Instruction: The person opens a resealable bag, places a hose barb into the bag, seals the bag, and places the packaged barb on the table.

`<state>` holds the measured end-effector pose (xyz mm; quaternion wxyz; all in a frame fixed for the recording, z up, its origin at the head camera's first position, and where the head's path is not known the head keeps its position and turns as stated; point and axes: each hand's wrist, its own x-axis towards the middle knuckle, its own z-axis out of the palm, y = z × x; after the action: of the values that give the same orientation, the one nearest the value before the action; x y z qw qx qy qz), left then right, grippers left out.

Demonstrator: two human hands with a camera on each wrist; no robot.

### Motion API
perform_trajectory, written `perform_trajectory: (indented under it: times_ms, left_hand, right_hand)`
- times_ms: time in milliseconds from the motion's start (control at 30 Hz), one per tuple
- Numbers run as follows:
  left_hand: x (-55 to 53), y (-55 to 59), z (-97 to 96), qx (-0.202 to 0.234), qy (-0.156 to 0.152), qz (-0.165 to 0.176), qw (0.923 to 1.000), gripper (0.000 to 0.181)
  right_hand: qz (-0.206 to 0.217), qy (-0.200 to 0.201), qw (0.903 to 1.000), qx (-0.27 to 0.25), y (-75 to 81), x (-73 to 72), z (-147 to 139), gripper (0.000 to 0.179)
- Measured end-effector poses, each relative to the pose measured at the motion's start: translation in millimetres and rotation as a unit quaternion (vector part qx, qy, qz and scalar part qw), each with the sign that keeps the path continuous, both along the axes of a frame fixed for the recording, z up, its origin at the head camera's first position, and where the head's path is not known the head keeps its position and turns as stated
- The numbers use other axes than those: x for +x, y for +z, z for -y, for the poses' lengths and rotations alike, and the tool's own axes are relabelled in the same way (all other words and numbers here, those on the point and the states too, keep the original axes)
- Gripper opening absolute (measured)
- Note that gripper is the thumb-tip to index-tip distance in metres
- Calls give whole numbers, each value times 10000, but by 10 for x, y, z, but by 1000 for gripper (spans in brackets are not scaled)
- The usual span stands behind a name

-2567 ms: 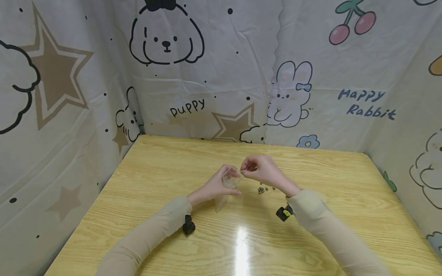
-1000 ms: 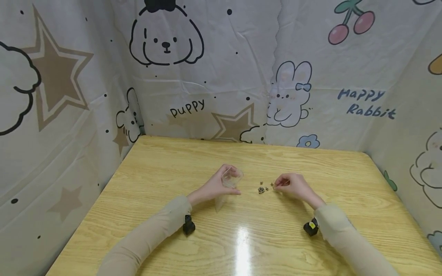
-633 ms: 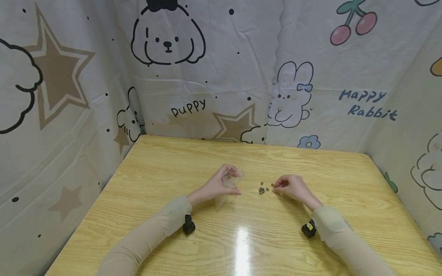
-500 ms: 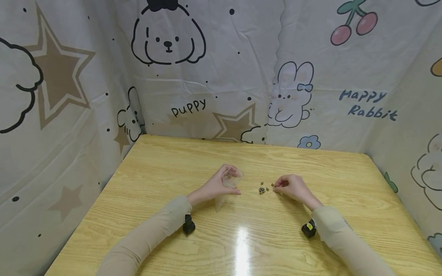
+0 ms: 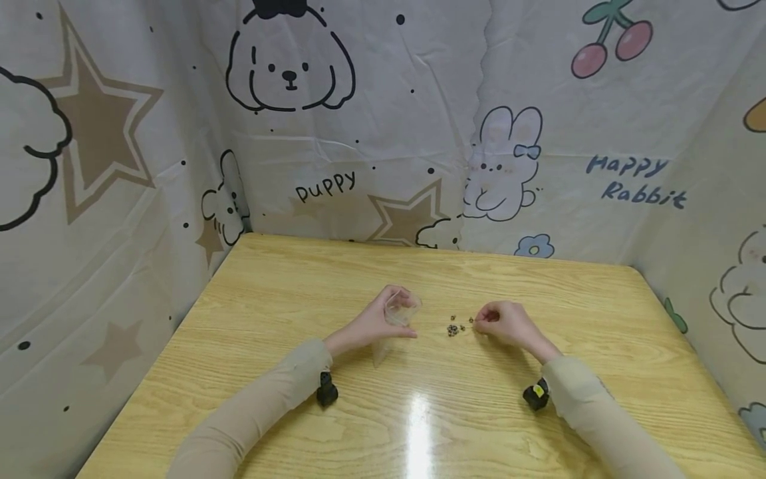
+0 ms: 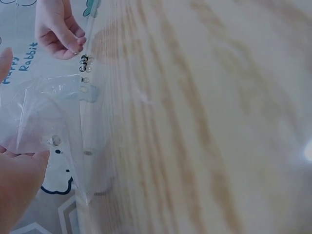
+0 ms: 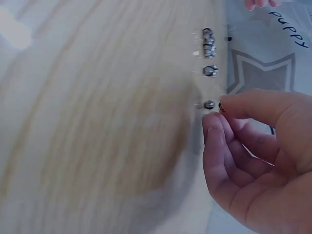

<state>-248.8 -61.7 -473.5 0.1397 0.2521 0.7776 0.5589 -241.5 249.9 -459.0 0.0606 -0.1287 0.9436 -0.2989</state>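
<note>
My left hand (image 5: 377, 319) holds a clear plastic bag (image 5: 402, 310), with fingers and thumb spreading its mouth. Inside the bag, in the left wrist view, a small silvery bead (image 6: 55, 140) shows through the film. My right hand (image 5: 505, 322) is low over the table, just right of several small metallic beads (image 5: 453, 330). Thumb and forefinger meet at a tiny dark bead (image 7: 221, 107) in the right wrist view, mostly hidden by the fingertips. Another bead (image 7: 209, 104) lies right beside those fingertips.
The wood-grain table (image 5: 299, 279) carries the loose beads between the two hands. A printed cloth (image 5: 371, 133) hangs behind the table and at its sides. Each wrist bears a small black camera (image 5: 326, 391).
My right hand has gone from the bag's mouth rightward and down to the loose beads, and it has barely moved there since. The left hand keeps the bag in the same place.
</note>
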Motion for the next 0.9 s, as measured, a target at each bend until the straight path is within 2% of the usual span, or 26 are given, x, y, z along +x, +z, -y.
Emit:
perform_trajectory:
  times_ms: [133,333,733,900]
  left_hand:
    - [-11,-8,4,44,-15,21,10000,69]
    - [-22,-14,7,65,-5,54,10000,71]
    - [-35,-5,-32,80,19,75,9999,69]
    - [-39,-3,-48,98,47,137,9998,68]
  right_hand:
    - [16,25,9998,-178,87,-10,21,12]
    - [-204,125,9989,-401,255,-25,125,11]
    - [-569,684,9917,-930,575,-17,541,8]
    - [-670,926,9886,-975,676,-27,731,8]
